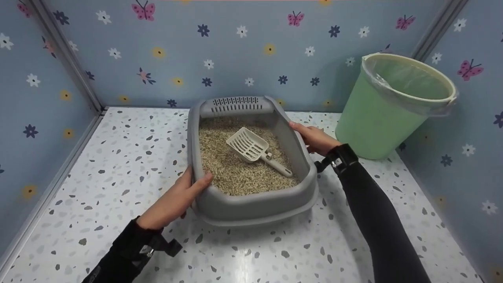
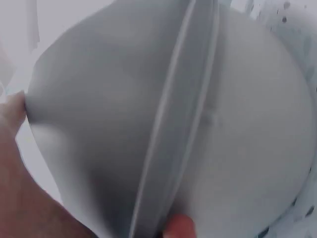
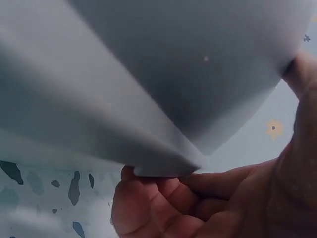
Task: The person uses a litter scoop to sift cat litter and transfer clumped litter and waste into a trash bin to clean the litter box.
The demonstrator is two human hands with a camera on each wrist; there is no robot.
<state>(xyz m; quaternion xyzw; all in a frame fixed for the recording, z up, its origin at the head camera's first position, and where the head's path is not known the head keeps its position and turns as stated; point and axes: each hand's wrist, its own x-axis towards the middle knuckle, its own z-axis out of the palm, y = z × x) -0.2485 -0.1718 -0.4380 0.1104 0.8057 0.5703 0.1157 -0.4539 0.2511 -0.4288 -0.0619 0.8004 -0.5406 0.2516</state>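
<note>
A grey litter box (image 1: 255,206) filled with beige pellet litter (image 1: 218,163) stands in the middle of the head view. On the litter lies a cream slotted scoop (image 1: 249,147), its handle pointing toward the near right. My left hand (image 1: 177,198) grips the box's near left side, thumb over the rim; in the left wrist view a fingertip (image 2: 181,227) shows by the lower ridge. My right hand (image 1: 314,138) holds the right side, thumb on the rim. Its fingers (image 3: 131,208) curl under the box's lower lip in the right wrist view.
A pale green bin (image 1: 373,118) with a clear liner stands at the right, close to the right hand. Flowered blue wall panels (image 1: 235,47) rise behind and at both sides. The floor (image 1: 129,165) is white with grey speckles.
</note>
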